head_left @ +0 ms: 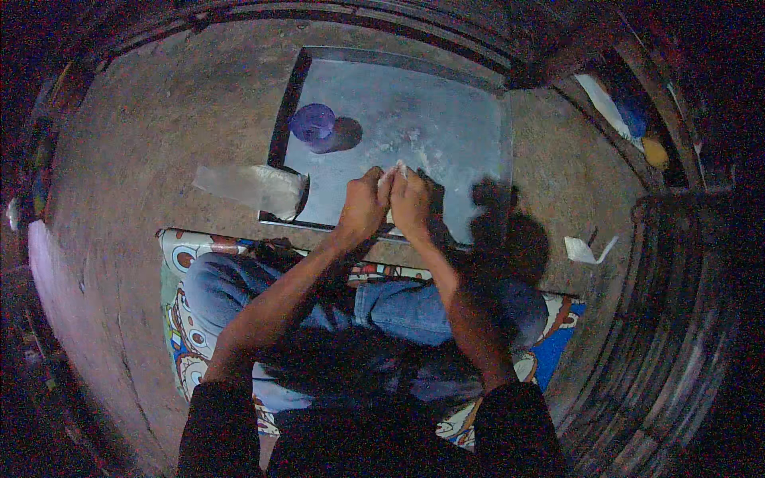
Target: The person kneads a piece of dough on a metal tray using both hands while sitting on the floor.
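Note:
My left hand point(364, 204) and my right hand point(410, 205) meet over the near part of a shallow grey metal tray point(470, 131). Their fingers are closed and pressed together around a small whitish lump point(401, 166), mostly covered by the fingertips; whether it is dough I cannot tell. White powder point(410, 142) is scattered on the tray just beyond my fingers. A translucent purple cup point(313, 123) stands at the tray's left side and casts a shadow. Over the near left rim lies a whitish plastic bag point(251, 187), its opening toward the tray.
I sit cross-legged in jeans point(398, 307) on a colourful cartoon-print mat point(179, 319). Torn white scraps point(588, 248) lie on the brown floor point(175, 103) to the right. Dark ribbed slats point(669, 319) run along the right, below a white, blue and yellow item point(629, 119).

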`<state>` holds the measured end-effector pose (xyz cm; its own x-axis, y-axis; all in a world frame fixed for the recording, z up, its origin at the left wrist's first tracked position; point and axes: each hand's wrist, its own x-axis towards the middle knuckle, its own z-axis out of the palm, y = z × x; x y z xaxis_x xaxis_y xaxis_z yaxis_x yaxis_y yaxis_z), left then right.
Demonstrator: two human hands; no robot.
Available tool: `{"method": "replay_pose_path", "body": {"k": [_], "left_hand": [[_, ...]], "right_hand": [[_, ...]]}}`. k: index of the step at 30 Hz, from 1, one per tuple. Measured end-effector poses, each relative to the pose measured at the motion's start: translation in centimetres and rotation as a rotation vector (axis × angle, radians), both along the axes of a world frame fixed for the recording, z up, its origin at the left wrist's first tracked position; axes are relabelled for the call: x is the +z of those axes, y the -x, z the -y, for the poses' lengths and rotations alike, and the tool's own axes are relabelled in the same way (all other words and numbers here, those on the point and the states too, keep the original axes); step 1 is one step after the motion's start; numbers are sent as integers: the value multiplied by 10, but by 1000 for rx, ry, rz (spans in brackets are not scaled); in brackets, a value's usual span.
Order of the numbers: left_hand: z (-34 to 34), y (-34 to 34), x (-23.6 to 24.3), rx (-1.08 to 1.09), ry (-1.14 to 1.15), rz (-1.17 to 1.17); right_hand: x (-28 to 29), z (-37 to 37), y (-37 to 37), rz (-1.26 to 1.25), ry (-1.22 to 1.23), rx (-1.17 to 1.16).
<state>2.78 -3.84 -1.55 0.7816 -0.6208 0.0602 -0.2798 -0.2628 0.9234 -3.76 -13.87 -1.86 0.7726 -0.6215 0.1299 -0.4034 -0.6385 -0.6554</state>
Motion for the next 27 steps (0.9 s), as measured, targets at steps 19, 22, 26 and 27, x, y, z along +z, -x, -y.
{"method": "replay_pose_path", "body": {"k": [19, 22, 26, 27], "left_hand": [[-4, -29, 41, -87, -2, 175], [-3, -35, 38, -82, 13, 230], [-9, -42, 35, -81, -56, 247], [-8, -42, 34, -70, -63, 246]], "right_hand": [[29, 11, 3, 61, 199, -8], [40, 10, 3, -21, 246, -55], [82, -2, -9, -281, -126, -110], [83, -2, -10, -305, -152, -107]]}}
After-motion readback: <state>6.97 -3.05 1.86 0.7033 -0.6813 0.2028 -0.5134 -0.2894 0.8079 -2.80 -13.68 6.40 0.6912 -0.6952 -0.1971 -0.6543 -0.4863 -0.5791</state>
